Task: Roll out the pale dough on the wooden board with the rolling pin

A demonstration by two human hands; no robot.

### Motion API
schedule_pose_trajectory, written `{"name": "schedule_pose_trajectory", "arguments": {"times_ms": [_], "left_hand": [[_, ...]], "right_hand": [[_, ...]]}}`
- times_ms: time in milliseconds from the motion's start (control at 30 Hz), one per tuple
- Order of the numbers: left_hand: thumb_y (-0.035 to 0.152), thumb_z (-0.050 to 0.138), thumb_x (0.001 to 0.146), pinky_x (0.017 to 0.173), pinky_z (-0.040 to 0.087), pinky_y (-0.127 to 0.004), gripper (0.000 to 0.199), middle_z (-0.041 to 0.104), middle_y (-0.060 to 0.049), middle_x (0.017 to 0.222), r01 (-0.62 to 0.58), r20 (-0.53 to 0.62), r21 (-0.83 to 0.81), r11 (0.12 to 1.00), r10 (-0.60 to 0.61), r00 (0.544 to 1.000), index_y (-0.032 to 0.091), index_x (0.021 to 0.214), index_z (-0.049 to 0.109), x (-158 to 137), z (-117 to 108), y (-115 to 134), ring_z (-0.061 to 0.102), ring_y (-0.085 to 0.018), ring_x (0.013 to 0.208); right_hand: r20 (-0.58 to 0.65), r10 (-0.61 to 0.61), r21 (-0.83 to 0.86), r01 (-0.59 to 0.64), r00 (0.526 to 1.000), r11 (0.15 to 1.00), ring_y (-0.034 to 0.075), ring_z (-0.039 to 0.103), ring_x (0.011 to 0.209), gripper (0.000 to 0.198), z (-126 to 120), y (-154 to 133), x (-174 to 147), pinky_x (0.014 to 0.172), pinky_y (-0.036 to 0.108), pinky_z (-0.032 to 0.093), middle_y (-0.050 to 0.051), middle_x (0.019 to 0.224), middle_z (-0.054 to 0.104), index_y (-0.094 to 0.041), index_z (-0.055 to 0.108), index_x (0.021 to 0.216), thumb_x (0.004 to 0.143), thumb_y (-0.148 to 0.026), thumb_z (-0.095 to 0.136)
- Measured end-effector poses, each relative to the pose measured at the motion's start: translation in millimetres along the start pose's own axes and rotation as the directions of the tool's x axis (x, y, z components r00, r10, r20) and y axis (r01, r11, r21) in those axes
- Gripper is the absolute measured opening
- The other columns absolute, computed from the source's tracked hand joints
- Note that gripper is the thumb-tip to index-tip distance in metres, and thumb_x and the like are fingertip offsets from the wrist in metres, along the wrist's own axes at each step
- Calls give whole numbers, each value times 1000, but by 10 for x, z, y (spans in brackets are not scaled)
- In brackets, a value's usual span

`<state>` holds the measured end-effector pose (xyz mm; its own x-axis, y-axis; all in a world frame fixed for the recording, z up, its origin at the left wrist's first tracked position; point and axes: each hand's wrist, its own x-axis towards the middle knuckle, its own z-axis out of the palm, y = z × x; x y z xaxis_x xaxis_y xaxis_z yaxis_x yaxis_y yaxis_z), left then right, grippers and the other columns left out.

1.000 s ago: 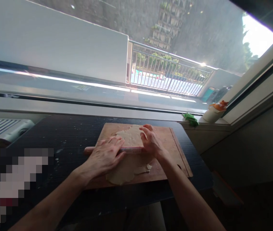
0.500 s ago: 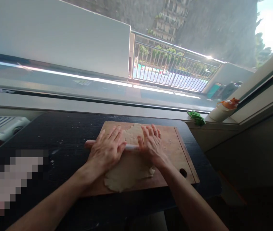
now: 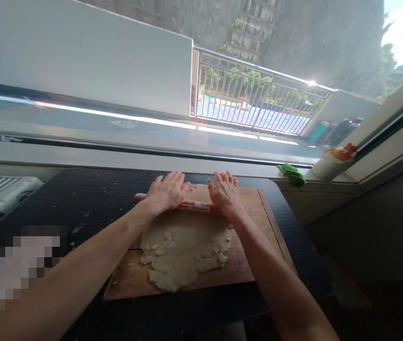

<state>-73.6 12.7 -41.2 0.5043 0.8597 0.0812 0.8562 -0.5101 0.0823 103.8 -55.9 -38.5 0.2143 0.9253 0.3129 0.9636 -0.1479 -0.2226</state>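
Where both palms press flat, most of one rolling pin [image 3: 194, 205] hidden — only a red-marked middle and a left tip showing. Left hand [image 3: 167, 192] and right hand [image 3: 224, 193] spread wide, fingers straight, gripping nothing. One ragged dough sheet [image 3: 183, 246] on one wooden board [image 3: 244, 265] — far edge covered. Blurred patch lower left, unreadable.

Both hands hide most of the rolling pin [image 3: 194, 205]; a pixelated patch [image 3: 13, 274] masks the counter's [image 3: 91, 199] left corner.
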Motion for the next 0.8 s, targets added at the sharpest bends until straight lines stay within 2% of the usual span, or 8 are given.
{"name": "schedule_pose_trajectory", "arguments": {"times_ms": [67,233,333,433,500,567,667,800], "left_hand": [[43,19,95,111,24,-47,58,39,-10,149,-18,14,4,1000,18,1000,14,140,42,-10,-13,-8,31,-23,139],[46,24,93,116,13,-44,60,36,-9,150,-217,-137,77,973,226,965,15,141,41,-518,62,-75,26,-23,141],[43,20,94,114,17,-47,59,37,-9,150,-131,-122,62,989,138,983,13,141,40,-200,50,-60,27,-23,141],[42,18,95,111,22,-49,58,39,-10,149,1,-13,15,1000,-1,1000,13,140,41,250,13,-37,30,-23,139],[43,19,95,111,22,-49,58,39,-10,149,-3,25,8,1000,3,1000,14,139,42,249,4,-51,31,-23,139],[44,21,94,112,20,-48,57,40,-9,148,-91,17,22,996,90,996,17,139,43,14,24,-82,31,-23,139],[45,25,94,116,12,-45,57,39,-8,149,-220,-77,68,973,225,971,17,141,42,-259,52,-106,27,-22,141],[42,19,95,113,17,-48,57,40,-9,148,-82,-99,53,995,87,991,14,138,44,157,19,-71,28,-23,140]], "right_hand": [[5,-18,12,17,1000,1000,28,30,136,50,-6,3,-20,110,45,23,14,137,48,-12,45,136,98,-42,31],[-14,-237,41,237,971,971,27,21,140,55,-61,-26,-515,114,43,17,11,144,42,-14,43,138,96,-47,34],[-54,-164,13,165,985,986,27,24,139,51,-19,17,-195,114,46,15,11,140,46,-16,44,137,96,-45,36],[-29,-38,-10,37,999,999,28,28,137,48,46,77,241,112,46,19,13,138,48,-13,46,135,97,-40,34],[6,-38,2,38,999,999,28,30,136,49,50,85,231,111,44,22,14,138,47,-11,45,135,98,-40,32],[26,-120,34,119,992,992,27,29,136,52,33,68,-7,110,42,24,14,139,46,-11,43,137,98,-43,30],[-20,-239,33,240,971,970,27,25,138,50,13,52,-266,113,44,17,11,145,40,-17,42,139,96,-43,33],[-83,-89,4,89,993,996,27,27,137,47,87,106,191,112,47,17,14,144,40,-16,44,137,96,-37,35]]}}
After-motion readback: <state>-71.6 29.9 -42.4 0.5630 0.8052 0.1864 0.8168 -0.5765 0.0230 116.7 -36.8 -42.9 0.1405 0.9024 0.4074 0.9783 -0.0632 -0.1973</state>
